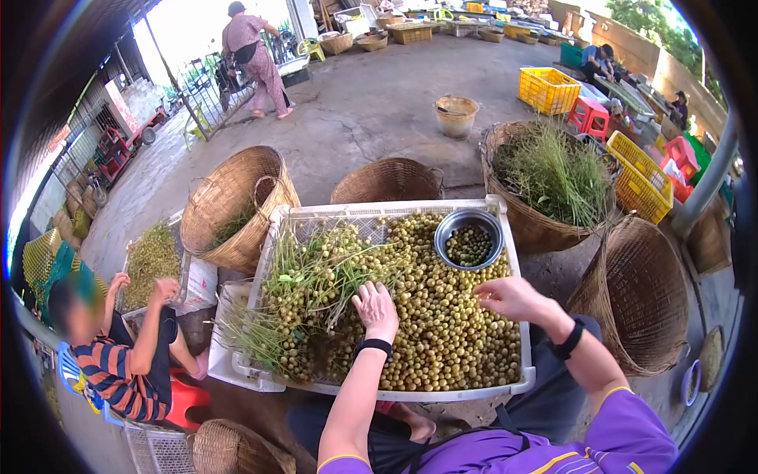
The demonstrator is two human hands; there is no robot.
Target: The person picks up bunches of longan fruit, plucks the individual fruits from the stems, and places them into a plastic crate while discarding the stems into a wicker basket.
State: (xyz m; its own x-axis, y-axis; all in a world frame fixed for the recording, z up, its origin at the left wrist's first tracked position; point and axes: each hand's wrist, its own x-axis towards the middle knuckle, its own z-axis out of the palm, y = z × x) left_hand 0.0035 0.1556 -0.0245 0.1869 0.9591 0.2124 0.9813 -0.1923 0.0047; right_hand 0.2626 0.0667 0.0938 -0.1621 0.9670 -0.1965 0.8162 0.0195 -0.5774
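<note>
left hand (375, 314) on round fruits (450, 332)

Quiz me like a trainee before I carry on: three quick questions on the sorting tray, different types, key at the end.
1. Multiple choice: where does the metal bowl sit in the white tray?
a) near left corner
b) far right corner
c) middle of the near edge

2. True or false: the stemmed bunches lie mostly in the left part of the tray, the loose fruit mostly in the right.

3. Fill in: the left hand is on the pile; the hand nearer the bowl is the ____ hand.

Key: 1 b; 2 true; 3 right.
</note>
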